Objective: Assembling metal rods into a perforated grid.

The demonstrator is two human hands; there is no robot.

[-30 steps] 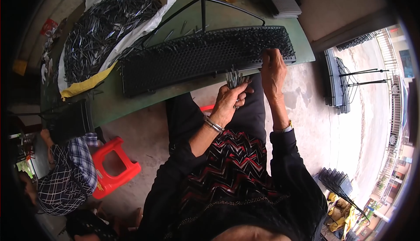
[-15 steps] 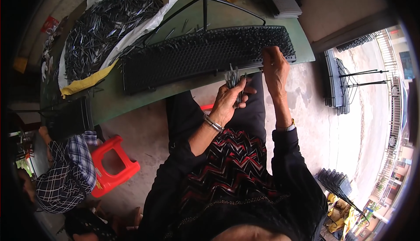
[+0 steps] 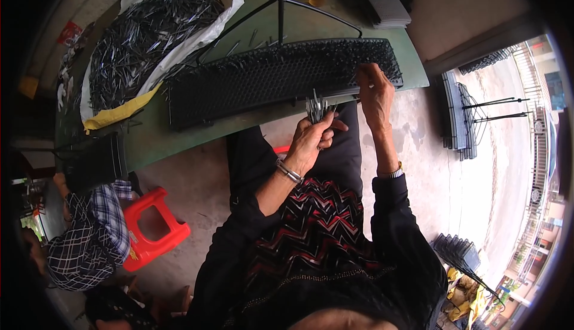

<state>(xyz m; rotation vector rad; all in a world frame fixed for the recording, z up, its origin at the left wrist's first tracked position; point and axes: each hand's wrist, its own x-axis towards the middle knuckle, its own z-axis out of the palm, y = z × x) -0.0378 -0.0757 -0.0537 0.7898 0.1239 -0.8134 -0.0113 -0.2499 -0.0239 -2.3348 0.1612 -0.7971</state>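
My left hand [image 3: 311,138] is closed round a bundle of thin dark strips [image 3: 317,107], whose ends fan out above the thumb and forefinger. My right hand [image 3: 376,93] is bent down at the right end of a long black perforated rack [image 3: 257,87], fingertips pinched together at its holes. What sits between those fingertips is too small or hidden to make out. Short dark pieces stand up in the rack's holes along its far edge and over its right part. Bare holes show on the left and nearer part.
The rack lies on a green table [image 3: 161,141]. A white and yellow sack [image 3: 119,114] at the far left holds a heap of dark strips [image 3: 158,31]. Black rods [image 3: 280,13] rise behind the rack. A red stool [image 3: 155,231] and another person [image 3: 89,234] are at left; stacked racks [image 3: 457,114] stand right.
The left hand's fingers have curled in more around the bundle, and the strips have shifted slightly. My right hand stays at nearly the same spot on the rack.
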